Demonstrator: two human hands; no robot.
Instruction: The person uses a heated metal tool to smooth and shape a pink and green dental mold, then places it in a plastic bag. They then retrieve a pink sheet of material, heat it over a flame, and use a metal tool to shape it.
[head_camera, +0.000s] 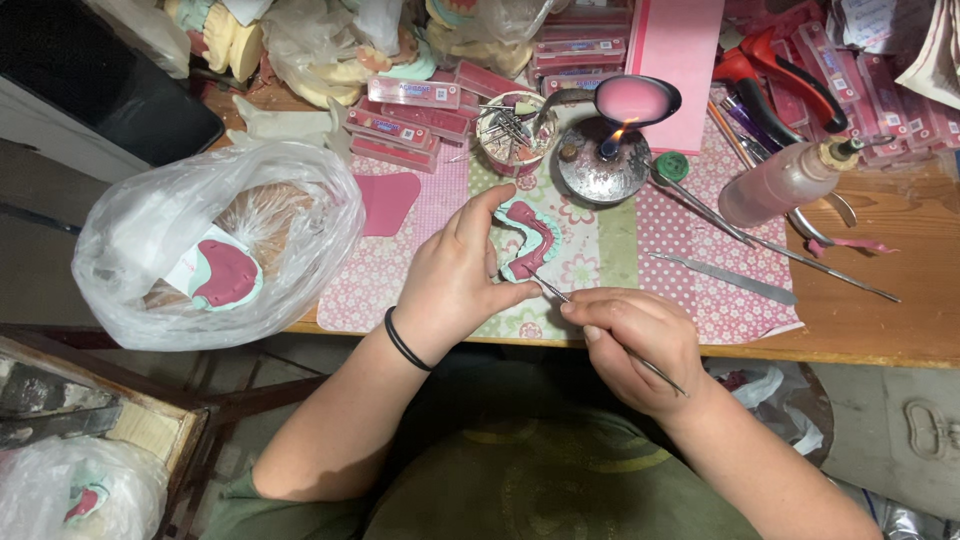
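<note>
My left hand (455, 275) grips a pale green dental cast with a dark pink wax rim (530, 238), held just above the table's front edge. My right hand (630, 345) holds a thin metal carving tool (600, 325) like a pen. Its tip touches the lower end of the wax rim. A black band circles my left wrist.
A lit spirit burner (598, 165) heats a spoon of pink wax (633, 100) just behind the cast. Metal instruments (720, 275) lie on the patterned mat (700, 300); a squeeze bottle (785, 180) lies to the right. A clear bag (150, 215) with another cast lies left. Pink boxes line the back.
</note>
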